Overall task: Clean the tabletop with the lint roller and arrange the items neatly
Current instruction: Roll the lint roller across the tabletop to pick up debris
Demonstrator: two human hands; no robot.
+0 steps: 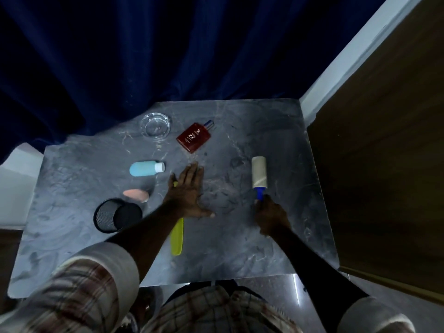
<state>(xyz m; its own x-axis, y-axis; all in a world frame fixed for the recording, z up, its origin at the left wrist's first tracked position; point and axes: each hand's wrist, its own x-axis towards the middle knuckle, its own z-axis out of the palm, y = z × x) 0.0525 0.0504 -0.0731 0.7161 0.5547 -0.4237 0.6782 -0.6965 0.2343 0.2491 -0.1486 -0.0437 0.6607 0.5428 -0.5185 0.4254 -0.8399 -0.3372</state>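
My right hand (271,216) grips the blue handle of the lint roller (259,174), whose pale roll lies on the grey marble tabletop (276,248) right of centre. My left hand (188,192) rests flat on the tabletop, fingers apart, over the upper part of a yellow-green flat tool (177,237). Left of it lie a light blue bottle (145,168) with a white cap, a peach oval item (136,195) and a black mesh cup (115,215) tipped on its side. A red perfume bottle (193,137) and a clear glass ashtray (156,126) sit farther back.
A dark blue curtain (144,56) hangs behind the table. A brown wooden panel (384,164) stands along the right edge. White surfaces show at the left, beside the table (14,179).
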